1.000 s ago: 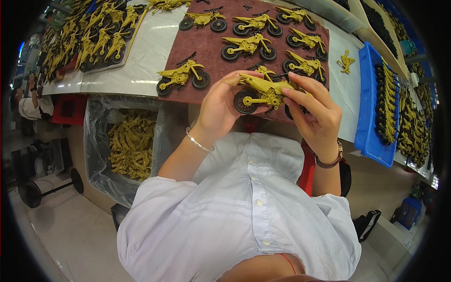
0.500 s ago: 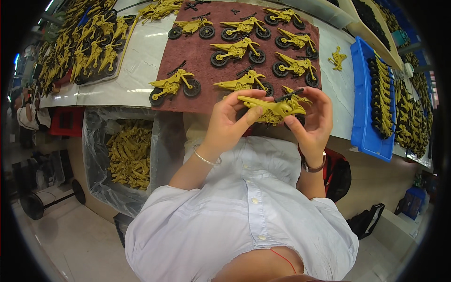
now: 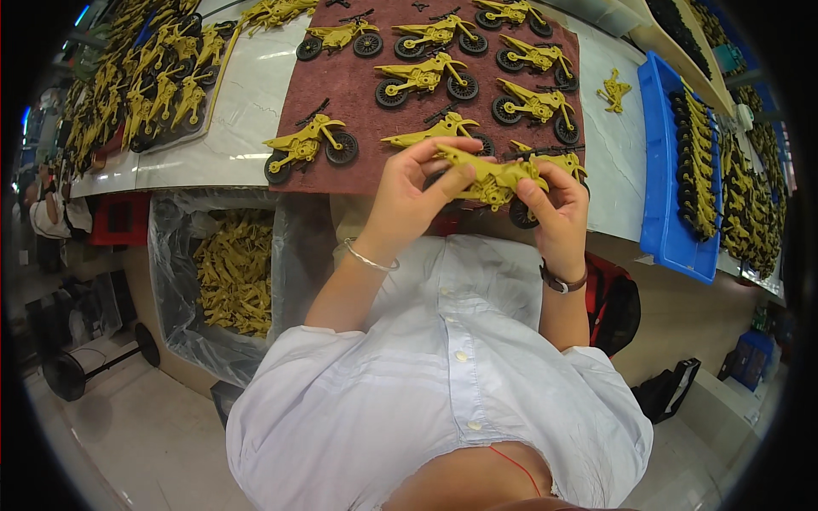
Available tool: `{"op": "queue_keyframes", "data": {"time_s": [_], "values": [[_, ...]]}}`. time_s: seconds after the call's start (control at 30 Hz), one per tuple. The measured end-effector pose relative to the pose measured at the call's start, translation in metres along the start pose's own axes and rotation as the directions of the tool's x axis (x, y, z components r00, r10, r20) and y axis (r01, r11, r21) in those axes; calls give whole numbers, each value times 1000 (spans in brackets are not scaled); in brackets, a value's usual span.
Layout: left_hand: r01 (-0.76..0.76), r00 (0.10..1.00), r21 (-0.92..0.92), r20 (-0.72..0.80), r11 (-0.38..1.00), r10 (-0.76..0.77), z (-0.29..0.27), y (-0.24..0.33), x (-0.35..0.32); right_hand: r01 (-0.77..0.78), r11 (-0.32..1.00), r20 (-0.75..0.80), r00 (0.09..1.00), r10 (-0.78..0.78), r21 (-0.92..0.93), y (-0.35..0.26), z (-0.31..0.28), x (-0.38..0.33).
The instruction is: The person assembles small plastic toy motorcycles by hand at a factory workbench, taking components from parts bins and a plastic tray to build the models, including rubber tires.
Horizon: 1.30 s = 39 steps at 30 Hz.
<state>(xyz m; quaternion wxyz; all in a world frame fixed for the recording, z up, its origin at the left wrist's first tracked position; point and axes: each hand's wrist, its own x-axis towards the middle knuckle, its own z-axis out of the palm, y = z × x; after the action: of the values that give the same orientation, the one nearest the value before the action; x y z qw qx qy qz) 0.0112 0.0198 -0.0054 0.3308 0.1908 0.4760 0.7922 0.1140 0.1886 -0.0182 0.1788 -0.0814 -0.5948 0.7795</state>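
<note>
Head view showed both hands closed on one yellow toy motorcycle body (image 3: pixel 490 177), left hand (image 3: pixel 417 192) gripping its tail end and right hand (image 3: pixel 554 209) its front, held above the near edge of the brown mat (image 3: pixel 358 94). Finished yellow motorcycles (image 3: pixel 311 145) stood in rows on that mat. A blue tray (image 3: pixel 660 213) of black wheels lay along the worktop's right edge, and a clear plastic bag (image 3: pixel 230 272) of yellow parts sat below the worktop's near-left edge.

White buttoned shirt, sleeves rolled; silver bangle left wrist; dark watch right wrist.
</note>
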Motion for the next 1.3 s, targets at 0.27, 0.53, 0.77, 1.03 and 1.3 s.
{"op": "queue_keyframes", "data": {"time_s": [0.27,0.53,0.77,1.03,1.3], "values": [[-111,991,-62,-82,992,106,2,-20,-1,-65,915,-66,993,100,398,-5,19,9],[-85,991,-198,-123,976,61,2,-23,-5,-204,923,-4,976,217,327,-7,19,4],[-174,972,57,-151,983,181,5,-19,-10,-193,964,3,981,196,182,-9,26,0],[-231,961,75,-140,970,240,9,-19,-14,-67,996,-41,997,70,52,-6,30,-4],[-343,936,96,-44,934,349,11,-18,-17,51,996,-65,997,-46,70,-8,34,-12]]}}
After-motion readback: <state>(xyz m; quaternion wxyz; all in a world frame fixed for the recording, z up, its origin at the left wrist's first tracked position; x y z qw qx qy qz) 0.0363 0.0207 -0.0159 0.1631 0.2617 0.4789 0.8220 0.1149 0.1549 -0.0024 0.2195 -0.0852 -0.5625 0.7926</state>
